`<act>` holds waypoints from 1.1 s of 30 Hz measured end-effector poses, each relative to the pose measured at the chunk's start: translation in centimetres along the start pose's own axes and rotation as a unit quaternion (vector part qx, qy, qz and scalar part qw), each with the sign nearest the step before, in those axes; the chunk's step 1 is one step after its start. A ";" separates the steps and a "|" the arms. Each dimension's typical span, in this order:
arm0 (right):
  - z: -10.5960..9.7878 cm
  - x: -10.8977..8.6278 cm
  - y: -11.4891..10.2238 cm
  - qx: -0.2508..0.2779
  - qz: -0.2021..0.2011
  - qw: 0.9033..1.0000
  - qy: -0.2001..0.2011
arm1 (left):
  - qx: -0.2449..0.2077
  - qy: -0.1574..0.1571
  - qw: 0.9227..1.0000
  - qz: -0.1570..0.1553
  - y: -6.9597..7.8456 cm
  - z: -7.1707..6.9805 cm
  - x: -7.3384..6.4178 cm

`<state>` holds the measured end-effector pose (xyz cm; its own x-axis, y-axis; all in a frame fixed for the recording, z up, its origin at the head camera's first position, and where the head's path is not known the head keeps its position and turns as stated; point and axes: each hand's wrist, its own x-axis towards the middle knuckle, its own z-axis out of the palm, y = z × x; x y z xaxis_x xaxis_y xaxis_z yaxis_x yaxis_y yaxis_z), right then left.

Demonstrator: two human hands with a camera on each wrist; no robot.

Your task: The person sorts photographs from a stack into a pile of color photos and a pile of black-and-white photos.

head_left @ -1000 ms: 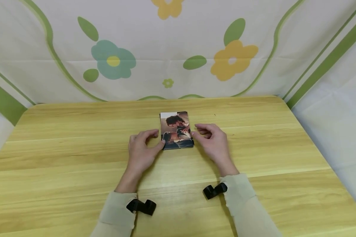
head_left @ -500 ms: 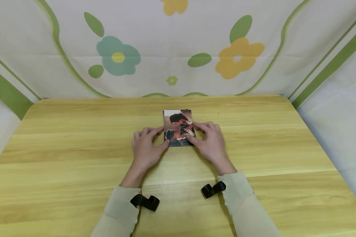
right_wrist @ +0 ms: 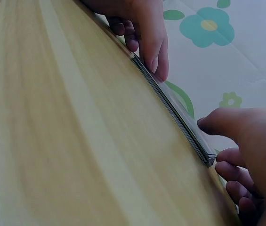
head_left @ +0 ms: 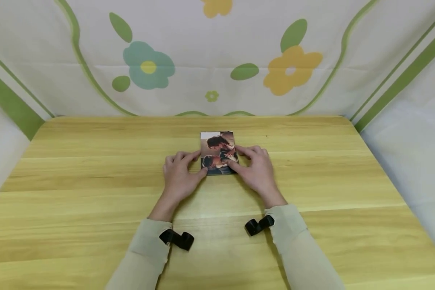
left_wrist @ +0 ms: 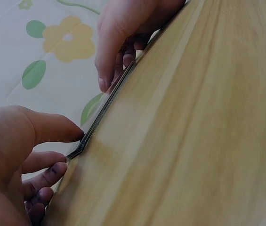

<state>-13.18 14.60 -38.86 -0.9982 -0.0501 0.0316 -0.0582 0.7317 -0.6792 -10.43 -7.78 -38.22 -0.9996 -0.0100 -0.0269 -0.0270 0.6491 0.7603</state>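
A small stack of photo cards [head_left: 211, 146] lies flat on the wooden table, its top picture showing two people. My left hand [head_left: 179, 177] grips its left side, thumb at the near left corner and index finger along the edge. From the right, my right hand [head_left: 258, 171] holds the stack with its thumb over the top picture and its index finger at the side edge. Seen edge-on in the left wrist view, the layered stack [left_wrist: 105, 107] spans between both hands. In the right wrist view the stack's edges [right_wrist: 173, 110] look slightly uneven near the right fingers.
The wood-grain table [head_left: 94, 201] stretches to either side of the hands. Behind it hangs a white cloth [head_left: 203, 48] with printed flowers and green lines. Black wrist mounts [head_left: 177, 239] sit on both sleeves.
Both hands have come in against the stack; the right thumb has moved from beside it onto the top card. The stack's edges line up more evenly, and the view has shifted slightly.
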 end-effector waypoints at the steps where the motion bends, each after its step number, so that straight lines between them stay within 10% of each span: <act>1: 0.0 0.1 0.0 0.001 -0.001 1.000 -0.002 | -0.001 0.002 1.000 0.000 0.0 0.0 0.0; 33: -0.3 -0.8 0.0 -0.005 0.000 1.000 -0.001 | 0.009 -0.002 1.000 0.026 -0.2 0.1 -1.1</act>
<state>-12.42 14.78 -38.66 -0.9983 -0.0505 0.0298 -0.0574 0.7384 -0.6719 -9.37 -7.77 -38.41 -0.9996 0.0274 0.0098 0.0255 0.6629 0.7483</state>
